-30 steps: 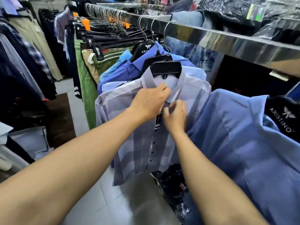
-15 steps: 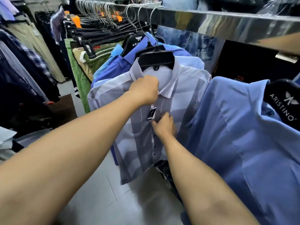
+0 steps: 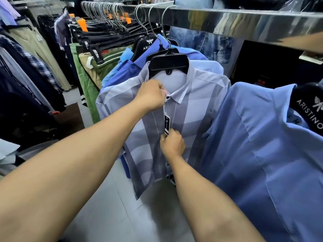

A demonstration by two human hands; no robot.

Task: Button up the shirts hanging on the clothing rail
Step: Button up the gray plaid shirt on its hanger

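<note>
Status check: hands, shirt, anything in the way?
Left hand pinching collar; right hand gripping placket. Grey striped shirt on hanger. Hang tag dangling over placket.

Both arms reach forward, left grip (image 3: 151, 95) pinched high, right grip (image 3: 172, 143) (fingers curled) lower.

Green trousers (image 3: 87, 95) hang left of centre, clipped beside khaki trousers (image 3: 90, 70). Denim jeans (image 3: 206, 44) hang at upper centre. A plaid garment (image 3: 35, 63) hangs at far left. Grey tiled floor (image 3: 108, 215) fills the lower centre.
</note>
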